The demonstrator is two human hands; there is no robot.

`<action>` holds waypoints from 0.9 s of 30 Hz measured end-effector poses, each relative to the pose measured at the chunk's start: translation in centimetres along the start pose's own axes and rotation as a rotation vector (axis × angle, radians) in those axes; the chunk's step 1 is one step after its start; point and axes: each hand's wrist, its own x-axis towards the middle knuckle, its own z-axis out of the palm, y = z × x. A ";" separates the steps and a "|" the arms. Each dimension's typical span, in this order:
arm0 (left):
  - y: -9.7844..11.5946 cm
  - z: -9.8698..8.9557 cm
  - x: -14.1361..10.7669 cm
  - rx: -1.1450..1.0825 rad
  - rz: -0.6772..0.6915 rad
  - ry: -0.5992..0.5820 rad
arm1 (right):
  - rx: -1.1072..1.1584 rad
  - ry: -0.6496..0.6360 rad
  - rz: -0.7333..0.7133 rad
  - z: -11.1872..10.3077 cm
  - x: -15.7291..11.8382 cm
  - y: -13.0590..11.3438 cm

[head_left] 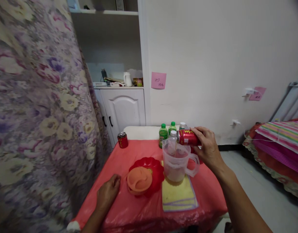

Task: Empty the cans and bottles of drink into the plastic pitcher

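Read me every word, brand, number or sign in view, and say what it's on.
Pink note by the cabinet: looks like "243"; lower line unclear.
Pink note by the plug: too small.
Tilted red can in the right hand: yellow characters, too blurred.
Standing can: yellow marks, too small.
Front green bottle: label too small.

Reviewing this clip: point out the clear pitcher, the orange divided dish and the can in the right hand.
Pitcher (175, 166): head view, front wall.
Orange dish (139, 180): head view, inner surface.
Held can (187, 138): head view, side.

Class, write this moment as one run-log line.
right hand: pours from red can into plastic pitcher | left hand: on red tablecloth | pitcher: on yellow cloth
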 end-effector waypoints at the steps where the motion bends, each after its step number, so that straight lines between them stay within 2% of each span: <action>1: 0.0 0.0 0.0 -0.003 0.001 -0.002 | -0.004 0.000 0.001 0.0 0.0 0.0; 27: -0.3 0.4 0.2 0.012 0.003 0.011 | -0.080 0.004 -0.028 -0.5 0.1 -0.2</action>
